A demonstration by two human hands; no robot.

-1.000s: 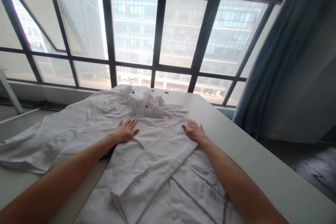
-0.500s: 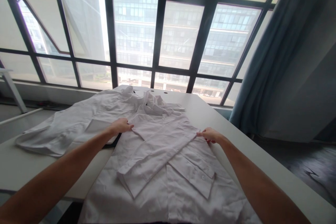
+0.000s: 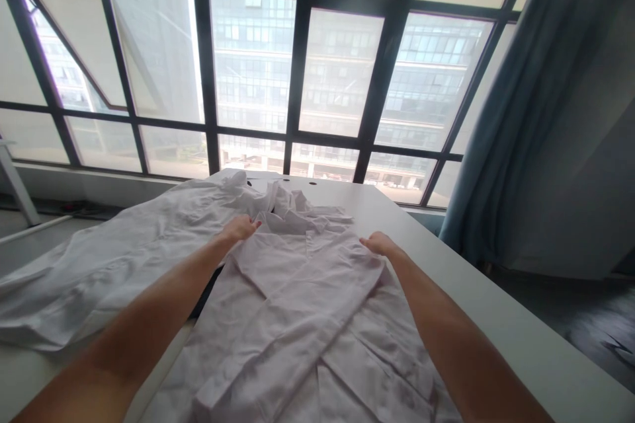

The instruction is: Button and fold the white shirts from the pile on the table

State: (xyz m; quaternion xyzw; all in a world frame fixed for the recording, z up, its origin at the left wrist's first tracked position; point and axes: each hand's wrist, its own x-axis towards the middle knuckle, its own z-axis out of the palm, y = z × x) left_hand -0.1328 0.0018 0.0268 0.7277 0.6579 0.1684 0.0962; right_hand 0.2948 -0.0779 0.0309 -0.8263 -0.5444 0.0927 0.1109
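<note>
A white shirt (image 3: 302,304) lies on the white table (image 3: 501,317) in front of me, its sleeves folded across its front. My left hand (image 3: 239,228) is closed on the shirt's left shoulder near the collar. My right hand (image 3: 378,244) is closed on the right shoulder. Both forearms reach out over the garment, and the fabric between the hands is slightly raised and creased.
A second white garment (image 3: 114,264) is spread to the left, with crumpled white cloth (image 3: 292,201) beyond the collar. A large dark-framed window (image 3: 297,79) stands behind the table. A blue curtain (image 3: 540,119) hangs at the right, dark floor below it.
Both hands went from lying flat on the shirt to pinching its shoulders. They have since moved farther up toward the collar, lifting and creasing the fabric.
</note>
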